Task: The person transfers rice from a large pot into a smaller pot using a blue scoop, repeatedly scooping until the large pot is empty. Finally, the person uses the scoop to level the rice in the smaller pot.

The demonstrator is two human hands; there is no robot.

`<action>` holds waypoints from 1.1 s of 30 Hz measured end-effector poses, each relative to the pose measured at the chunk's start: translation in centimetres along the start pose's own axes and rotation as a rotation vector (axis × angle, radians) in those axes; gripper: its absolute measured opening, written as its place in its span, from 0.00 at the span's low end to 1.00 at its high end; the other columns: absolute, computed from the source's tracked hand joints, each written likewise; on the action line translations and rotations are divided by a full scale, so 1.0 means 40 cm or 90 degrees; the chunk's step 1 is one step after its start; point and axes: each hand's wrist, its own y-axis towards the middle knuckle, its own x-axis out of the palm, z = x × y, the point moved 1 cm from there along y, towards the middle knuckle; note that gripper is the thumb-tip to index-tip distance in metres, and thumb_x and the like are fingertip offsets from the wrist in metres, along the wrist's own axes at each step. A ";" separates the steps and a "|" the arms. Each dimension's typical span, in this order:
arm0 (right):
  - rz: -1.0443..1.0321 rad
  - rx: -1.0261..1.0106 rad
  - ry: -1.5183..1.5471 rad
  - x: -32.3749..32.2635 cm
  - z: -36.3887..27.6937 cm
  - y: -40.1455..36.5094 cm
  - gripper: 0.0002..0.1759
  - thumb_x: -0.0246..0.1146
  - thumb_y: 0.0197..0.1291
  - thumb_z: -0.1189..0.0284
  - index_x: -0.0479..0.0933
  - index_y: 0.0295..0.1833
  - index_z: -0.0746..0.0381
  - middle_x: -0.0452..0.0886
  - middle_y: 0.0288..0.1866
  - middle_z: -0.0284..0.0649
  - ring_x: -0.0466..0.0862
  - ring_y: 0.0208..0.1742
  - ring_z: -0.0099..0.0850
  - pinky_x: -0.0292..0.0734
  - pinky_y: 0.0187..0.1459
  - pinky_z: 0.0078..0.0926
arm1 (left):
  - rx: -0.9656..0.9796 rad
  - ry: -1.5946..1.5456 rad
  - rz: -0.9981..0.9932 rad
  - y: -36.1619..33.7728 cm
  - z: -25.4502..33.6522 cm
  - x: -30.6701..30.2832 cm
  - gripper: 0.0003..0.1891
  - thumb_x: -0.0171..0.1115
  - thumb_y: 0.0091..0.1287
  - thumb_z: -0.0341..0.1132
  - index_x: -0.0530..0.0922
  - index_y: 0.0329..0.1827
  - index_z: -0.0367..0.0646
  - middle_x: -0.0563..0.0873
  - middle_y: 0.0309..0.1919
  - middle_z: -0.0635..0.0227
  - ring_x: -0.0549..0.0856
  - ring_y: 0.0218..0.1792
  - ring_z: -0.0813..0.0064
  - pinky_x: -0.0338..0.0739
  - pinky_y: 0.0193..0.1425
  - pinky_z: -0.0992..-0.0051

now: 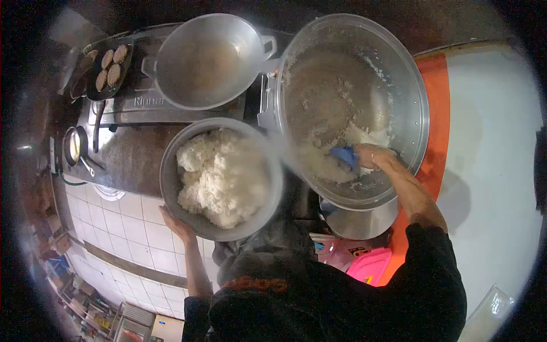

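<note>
My left hand point(178, 225) holds the side of a round metal bowl point(259, 219) heaped with white cooked rice point(219, 176). The bowl is close to my body, left of a large, deep metal pot point(411, 114). Inside that pot, my right hand point(373, 157) is closed around a blue scoop point(344, 155), low against the rice on the near side. Loose rice lies on the pot's bottom, and grains stick to its wall. Steam or haze blurs the bowl's right side. The scoop's tip is partly hidden by rice.
A wide metal wok point(208, 62) sits on the stove point(134, 117) at upper left. Beyond it, a black pan point(111, 74) holds several brown patties. A small pan point(75, 145) is farther left. A metal lid or vessel point(362, 219) and a pink item point(369, 267) lie below the pot.
</note>
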 end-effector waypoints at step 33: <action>0.506 -0.198 0.540 -0.048 -0.732 -0.326 0.29 0.56 0.61 0.75 0.55 0.66 0.66 0.79 0.39 0.61 0.81 0.40 0.58 0.77 0.40 0.49 | 0.316 0.259 0.201 0.007 0.012 0.042 0.27 0.37 0.75 0.50 0.72 0.54 0.32 0.78 0.48 0.58 0.75 0.49 0.68 0.67 0.59 0.69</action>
